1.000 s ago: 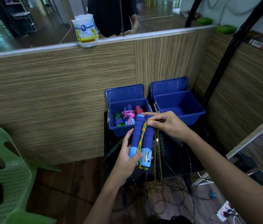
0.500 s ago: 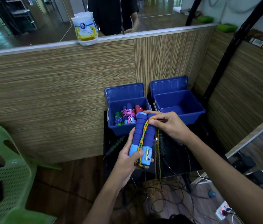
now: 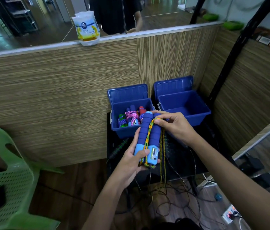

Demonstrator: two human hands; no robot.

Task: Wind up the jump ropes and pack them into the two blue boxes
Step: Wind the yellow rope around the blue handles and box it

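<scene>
The left hand [image 3: 131, 165] clamps both handles [image 3: 147, 136] together so the right hand [image 3: 175, 127], pinching the cord [image 3: 149, 135], can wind it lengthwise.

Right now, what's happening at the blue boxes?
A person is winding a jump rope. The left hand grips the two blue foam handles held side by side, while the right hand pinches the yellow-green braided cord at the handles' tops; more cord hangs below. The left blue plastic box already holds wound ropes; the right blue plastic box looks empty.
</scene>
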